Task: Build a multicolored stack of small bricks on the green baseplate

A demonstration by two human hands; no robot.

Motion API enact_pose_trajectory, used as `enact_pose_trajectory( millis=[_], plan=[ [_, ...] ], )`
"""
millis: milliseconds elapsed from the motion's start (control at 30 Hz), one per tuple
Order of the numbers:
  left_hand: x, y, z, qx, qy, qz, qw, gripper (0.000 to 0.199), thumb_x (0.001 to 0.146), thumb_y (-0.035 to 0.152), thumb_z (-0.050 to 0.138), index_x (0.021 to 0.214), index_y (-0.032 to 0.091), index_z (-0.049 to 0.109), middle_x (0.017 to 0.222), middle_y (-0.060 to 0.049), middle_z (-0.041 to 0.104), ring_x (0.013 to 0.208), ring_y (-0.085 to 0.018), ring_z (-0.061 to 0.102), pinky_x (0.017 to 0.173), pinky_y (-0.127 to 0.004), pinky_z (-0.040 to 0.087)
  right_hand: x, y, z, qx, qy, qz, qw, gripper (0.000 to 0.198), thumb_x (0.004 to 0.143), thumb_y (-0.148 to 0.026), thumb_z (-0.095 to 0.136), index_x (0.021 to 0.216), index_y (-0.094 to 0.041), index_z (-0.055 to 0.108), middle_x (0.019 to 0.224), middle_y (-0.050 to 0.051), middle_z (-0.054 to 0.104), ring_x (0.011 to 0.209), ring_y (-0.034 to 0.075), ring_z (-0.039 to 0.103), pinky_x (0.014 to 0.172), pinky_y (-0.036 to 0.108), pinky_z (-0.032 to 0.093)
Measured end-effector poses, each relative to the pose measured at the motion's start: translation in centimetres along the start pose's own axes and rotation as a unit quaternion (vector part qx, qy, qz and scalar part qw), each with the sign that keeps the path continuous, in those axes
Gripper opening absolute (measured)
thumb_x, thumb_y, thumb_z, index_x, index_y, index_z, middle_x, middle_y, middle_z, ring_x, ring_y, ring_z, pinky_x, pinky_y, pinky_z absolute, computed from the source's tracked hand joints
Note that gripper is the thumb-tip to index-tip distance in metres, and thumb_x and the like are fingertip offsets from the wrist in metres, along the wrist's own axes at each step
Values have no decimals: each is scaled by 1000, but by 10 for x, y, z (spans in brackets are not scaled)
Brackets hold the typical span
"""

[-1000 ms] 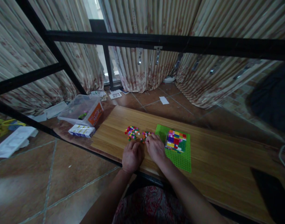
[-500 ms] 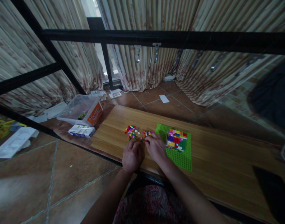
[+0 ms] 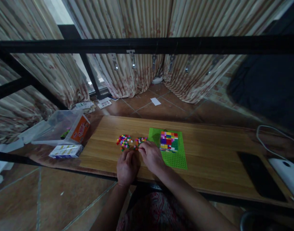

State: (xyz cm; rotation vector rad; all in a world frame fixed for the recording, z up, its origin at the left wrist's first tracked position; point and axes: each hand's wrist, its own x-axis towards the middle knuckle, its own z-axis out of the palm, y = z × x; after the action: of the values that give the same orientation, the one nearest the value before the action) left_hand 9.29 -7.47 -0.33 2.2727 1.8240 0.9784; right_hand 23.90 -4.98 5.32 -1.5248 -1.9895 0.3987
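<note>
Small loose toy bricks in many colours lie in two piles on the wooden table (image 3: 209, 154), a left pile (image 3: 124, 141) and a smaller right pile (image 3: 140, 140). My left hand (image 3: 127, 167) rests at the near edge of the left pile, fingers curled in. At the right pile, my right hand (image 3: 151, 156) has thumb and fingers pinched together; anything between them is too small to make out. Just right of that hand lies a green baseplate (image 3: 174, 163), bearing a block of multicoloured bricks (image 3: 169, 141) built up in rows.
Left of the table stand a clear plastic bin (image 3: 60, 125) with an orange label and a white carton (image 3: 65, 151). A black flat slab (image 3: 260, 176), a white device (image 3: 288, 176) and its cable lie right. A dark metal bar (image 3: 147, 46) crosses ahead, before striped curtains.
The view has turned to the right, so the table and bricks appear further left and the white device has come into view. Both hands stay by the piles in nearly the same pose.
</note>
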Motion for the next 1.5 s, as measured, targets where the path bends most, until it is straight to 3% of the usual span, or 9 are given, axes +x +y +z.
enact_pose_trajectory(
  millis=[167, 300, 400, 567, 733, 867, 1100, 1167, 1500],
  plan=[
    [2, 0, 0, 4, 13, 5, 1000, 19, 90, 23, 46, 102, 20, 61, 104, -9, 65, 98, -23, 62, 85, -35, 50, -34, 22, -39, 127, 70, 50, 988, 16, 91, -24, 51, 86, -22, 66, 82, 1, 68, 72, 14, 62, 65, 25, 47],
    [1, -2, 2, 11, 21, 6, 1000, 20, 90, 24, 47, 103, 21, 61, 106, -9, 65, 100, -23, 62, 87, -36, 50, -56, 59, -62, 148, 146, 129, 970, 22, 91, -35, 51, 92, -21, 68, 87, 4, 70, 75, 16, 63, 68, 28, 49],
    [1, -5, 3, 17, 19, 3, 1000, 20, 90, 24, 48, 104, 22, 61, 107, -9, 65, 100, -23, 62, 87, -36, 50, -57, 85, -70, 149, 193, 180, 953, 24, 88, -40, 55, 89, -21, 69, 86, 4, 68, 74, 17, 62, 69, 29, 48],
    [1, -5, 3, 22, 10, 3, 1000, 21, 90, 24, 47, 104, 20, 62, 106, -9, 65, 98, -23, 62, 86, -36, 50, -42, 109, -68, 167, 239, 170, 941, 23, 83, -42, 62, 84, -21, 73, 90, 5, 65, 88, 19, 60, 78, 34, 48],
    [1, -4, 2, 26, 1, -5, 1000, 21, 90, 24, 48, 104, 20, 62, 106, -9, 66, 98, -24, 61, 85, -36, 49, -35, 118, -56, 185, 249, 172, 935, 20, 77, -44, 69, 80, -25, 76, 101, 6, 61, 101, 21, 57, 92, 41, 45],
    [0, -4, 3, 29, 0, -10, 1000, 22, 90, 24, 47, 105, 20, 62, 108, -9, 65, 100, -24, 61, 86, -35, 49, -34, 123, -49, 247, 261, 204, 910, 20, 71, -42, 74, 77, -23, 76, 103, 7, 63, 107, 23, 56, 96, 43, 43],
    [0, -4, 3, 24, 1, -5, 1000, 22, 92, 26, 45, 104, 19, 62, 108, -10, 65, 101, -23, 61, 88, -34, 49, -21, 111, -51, 481, 256, 307, 780, 27, 50, -31, 84, 72, -23, 71, 75, -2, 70, 70, 16, 62, 73, 34, 49],
    [0, -4, 3, 25, -4, -10, 1000, 22, 91, 26, 46, 103, 19, 63, 108, -9, 65, 100, -23, 61, 87, -34, 49, -19, 108, -52, 504, 256, 321, 760, 29, 45, -28, 85, 69, -23, 69, 70, -3, 69, 65, 15, 60, 69, 32, 48],
    [1, 1, 0, 17, -19, -27, 999, 22, 91, 24, 45, 103, 19, 63, 107, -10, 65, 99, -23, 60, 88, -35, 48, -20, 111, -50, 488, 260, 313, 772, 29, 47, -30, 84, 70, -22, 68, 66, -4, 67, 61, 14, 58, 63, 29, 46]
  ],
)
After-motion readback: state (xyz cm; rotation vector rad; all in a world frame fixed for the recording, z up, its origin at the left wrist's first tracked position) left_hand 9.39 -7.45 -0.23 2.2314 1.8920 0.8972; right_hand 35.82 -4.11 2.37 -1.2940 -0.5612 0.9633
